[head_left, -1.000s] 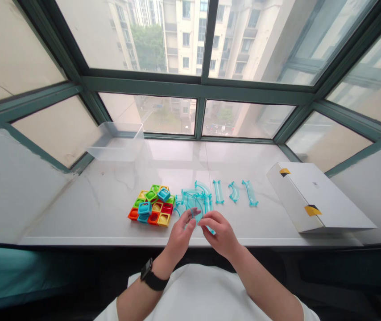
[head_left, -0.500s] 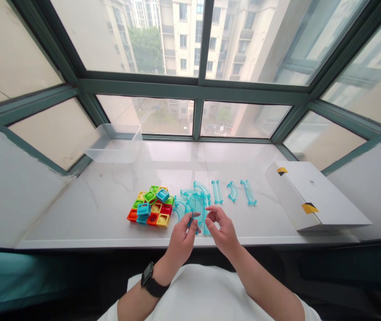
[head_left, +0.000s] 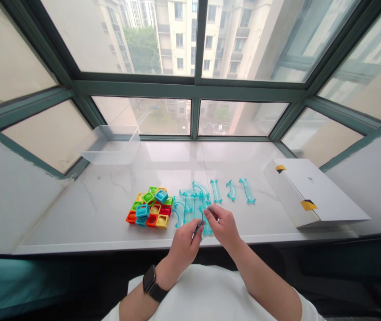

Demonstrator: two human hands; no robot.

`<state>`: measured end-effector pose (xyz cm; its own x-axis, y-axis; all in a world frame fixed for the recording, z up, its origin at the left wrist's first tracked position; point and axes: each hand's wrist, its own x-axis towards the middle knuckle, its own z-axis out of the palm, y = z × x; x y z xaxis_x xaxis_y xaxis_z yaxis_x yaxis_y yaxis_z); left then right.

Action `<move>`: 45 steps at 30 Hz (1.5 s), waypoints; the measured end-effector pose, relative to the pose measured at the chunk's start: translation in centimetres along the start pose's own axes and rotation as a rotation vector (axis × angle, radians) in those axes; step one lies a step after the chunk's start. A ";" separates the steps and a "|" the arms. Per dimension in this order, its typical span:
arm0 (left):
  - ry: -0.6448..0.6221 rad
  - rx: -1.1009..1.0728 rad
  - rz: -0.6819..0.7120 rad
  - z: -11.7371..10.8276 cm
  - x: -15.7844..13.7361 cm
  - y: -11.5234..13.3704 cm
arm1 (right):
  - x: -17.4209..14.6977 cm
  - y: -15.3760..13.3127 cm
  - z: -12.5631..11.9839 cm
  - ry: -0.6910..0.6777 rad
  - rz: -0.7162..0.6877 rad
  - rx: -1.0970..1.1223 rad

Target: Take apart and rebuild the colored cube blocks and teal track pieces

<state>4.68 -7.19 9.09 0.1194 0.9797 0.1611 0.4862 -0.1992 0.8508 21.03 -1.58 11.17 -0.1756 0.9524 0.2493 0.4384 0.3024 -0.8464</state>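
My left hand (head_left: 184, 244) is closed on a curved, see-through teal track piece (head_left: 201, 216), pinching its near end above the counter's front edge. At the far end of the same piece, the thumb and fingers of my right hand (head_left: 223, 226) are pressed together on it. Behind and below it lies a pile of teal track pieces (head_left: 189, 206), partly hidden by my hands. To the left sits a cluster of colourful square blocks (head_left: 153, 208), with a few stacked on top.
Right of the pile lie a straight track piece (head_left: 216, 191), a short curved one (head_left: 231, 191) and another long one (head_left: 247, 191). A clear plastic bin (head_left: 112, 156) stands at the back left. On the right is a white box (head_left: 317, 196) with yellow-black tabs. Windows border the white counter (head_left: 86, 214).
My right hand, apart from the piece before, has closed on its far end. My left hand has shifted slightly right and nearer with the piece. The view has tilted a little.
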 end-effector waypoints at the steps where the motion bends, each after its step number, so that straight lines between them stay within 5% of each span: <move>1: -0.016 0.010 -0.006 0.0 0.0 0.1 | 0.1 0.2 0.0 0.014 0.004 -0.016; 10: -0.120 0.101 -0.118 0.5 0.5 -0.1 | -0.1 1.8 -0.4 -0.031 0.013 -0.124; 23: -0.167 0.092 0.017 1.7 1.6 -1.0 | 0.2 5.1 -3.4 -0.030 0.095 -0.297; 37: -0.323 0.130 0.125 5.0 7.7 -0.3 | -0.1 8.2 -7.5 0.111 0.248 -0.103; 45: -0.281 0.187 0.151 7.3 12.6 -0.5 | -0.9 10.9 -8.8 0.085 0.056 -0.017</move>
<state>12.23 5.13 7.09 0.4225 0.8994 0.1119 0.5915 -0.3672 0.7179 33.68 1.17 5.87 -0.0751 0.9676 0.2410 0.4603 0.2480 -0.8524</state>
